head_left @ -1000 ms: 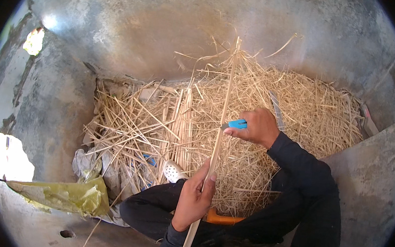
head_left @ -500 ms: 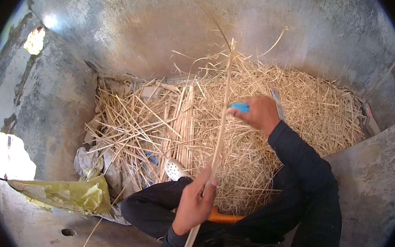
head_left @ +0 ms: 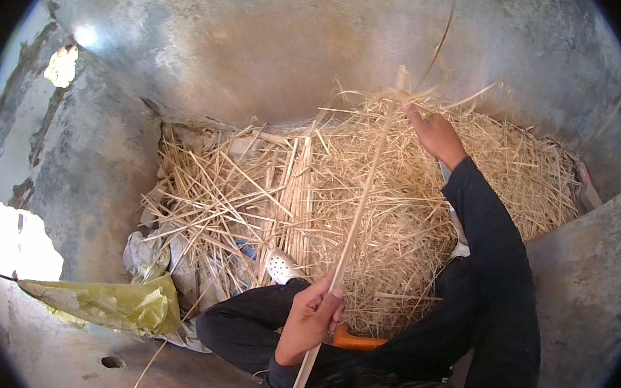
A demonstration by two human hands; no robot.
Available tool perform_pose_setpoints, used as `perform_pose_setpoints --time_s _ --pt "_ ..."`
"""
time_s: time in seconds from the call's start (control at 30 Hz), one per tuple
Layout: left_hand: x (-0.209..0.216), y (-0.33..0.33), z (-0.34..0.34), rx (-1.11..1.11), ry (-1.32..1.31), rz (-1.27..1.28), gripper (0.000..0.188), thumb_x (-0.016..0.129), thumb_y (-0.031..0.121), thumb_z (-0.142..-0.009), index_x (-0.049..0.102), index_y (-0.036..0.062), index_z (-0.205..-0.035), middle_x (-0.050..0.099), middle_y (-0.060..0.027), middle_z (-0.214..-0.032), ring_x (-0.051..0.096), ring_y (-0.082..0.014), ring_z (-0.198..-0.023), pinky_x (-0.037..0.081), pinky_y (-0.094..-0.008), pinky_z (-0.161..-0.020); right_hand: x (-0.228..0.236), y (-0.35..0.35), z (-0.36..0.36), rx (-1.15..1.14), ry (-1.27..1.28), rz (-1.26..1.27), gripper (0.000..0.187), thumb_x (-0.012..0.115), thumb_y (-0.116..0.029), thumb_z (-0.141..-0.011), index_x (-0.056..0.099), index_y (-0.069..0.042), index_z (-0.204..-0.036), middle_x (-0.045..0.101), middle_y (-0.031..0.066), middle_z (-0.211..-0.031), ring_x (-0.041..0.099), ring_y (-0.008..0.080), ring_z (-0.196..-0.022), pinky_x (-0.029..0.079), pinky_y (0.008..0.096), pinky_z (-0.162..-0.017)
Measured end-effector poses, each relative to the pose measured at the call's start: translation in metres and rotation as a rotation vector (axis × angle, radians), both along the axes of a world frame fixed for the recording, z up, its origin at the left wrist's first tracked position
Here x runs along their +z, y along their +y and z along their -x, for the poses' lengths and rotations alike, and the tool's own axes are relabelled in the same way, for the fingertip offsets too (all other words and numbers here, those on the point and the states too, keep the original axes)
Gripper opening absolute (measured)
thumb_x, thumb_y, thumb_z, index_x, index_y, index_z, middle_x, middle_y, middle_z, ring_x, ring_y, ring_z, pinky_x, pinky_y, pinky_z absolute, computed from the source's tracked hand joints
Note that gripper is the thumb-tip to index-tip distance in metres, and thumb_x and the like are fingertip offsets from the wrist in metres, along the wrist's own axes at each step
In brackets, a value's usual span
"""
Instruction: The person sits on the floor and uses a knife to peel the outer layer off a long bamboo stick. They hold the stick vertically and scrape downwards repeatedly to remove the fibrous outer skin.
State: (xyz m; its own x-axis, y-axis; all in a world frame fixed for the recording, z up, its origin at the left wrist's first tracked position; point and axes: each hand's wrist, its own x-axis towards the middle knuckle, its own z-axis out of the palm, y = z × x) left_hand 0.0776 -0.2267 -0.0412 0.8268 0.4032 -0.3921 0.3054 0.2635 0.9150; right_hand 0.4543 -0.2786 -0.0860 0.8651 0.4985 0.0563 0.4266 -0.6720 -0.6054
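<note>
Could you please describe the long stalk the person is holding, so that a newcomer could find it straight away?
Start at the straw heap against the grey wall. One pale stalk rises across it, gripped low by the left hand and near its top by the right hand. Unlike the loose straw, it is straight, long and lifted clear.

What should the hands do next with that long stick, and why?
Probably draw the right hand back down the long stalk for another stroke. That hand is at the stalk's far tip, where loose strips curl off, while the left hand grips the near end firmly over the straw pile.
</note>
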Motion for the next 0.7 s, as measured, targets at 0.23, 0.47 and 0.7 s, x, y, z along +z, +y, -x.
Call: perform_pose_setpoints --time_s 0.23,0.47,0.7 --pt "-0.002 0.017 0.001 0.058 -0.129 0.217 0.048 0.042 0.015 -0.101 0.029 0.0078 -0.147 0.043 0.0013 -0.065 0.036 -0.0046 -0.048 0.032 -0.0176 -0.043 0.016 -0.025 0.128 0.586 -0.178 -0.047 0.081 0.035 -0.085 -0.076 0.051 -0.011 -0.048 0.044 0.0055 -0.044 0.045 0.0194 -0.038 0.038 0.0385 -0.041" --pt "-0.002 0.001 0.0 -0.001 -0.119 -0.018 0.051 0.041 0.023 -0.101 0.029 0.0058 -0.147 0.038 0.0033 -0.063 0.034 -0.005 -0.051 0.029 -0.018 -0.047 0.013 -0.016 0.105 0.474 -0.216 0.011 0.085 0.032 -0.088 -0.074 0.053 -0.011 -0.046 0.044 0.0066 -0.04 0.05 0.0208 -0.038 0.038 0.0386 -0.04" --pt "0.006 -0.003 0.002 -0.082 -0.112 -0.579 0.046 0.047 0.016 -0.099 0.036 -0.0001 -0.141 0.052 -0.0023 -0.074 0.037 -0.0049 -0.069 0.035 -0.0205 -0.06 0.016 -0.018 0.105 0.476 -0.202 -0.023 0.081 0.042 -0.082 -0.076 0.059 -0.007 -0.051 0.048 0.0111 -0.042 0.054 0.027 -0.041 0.042 0.0401 -0.044"
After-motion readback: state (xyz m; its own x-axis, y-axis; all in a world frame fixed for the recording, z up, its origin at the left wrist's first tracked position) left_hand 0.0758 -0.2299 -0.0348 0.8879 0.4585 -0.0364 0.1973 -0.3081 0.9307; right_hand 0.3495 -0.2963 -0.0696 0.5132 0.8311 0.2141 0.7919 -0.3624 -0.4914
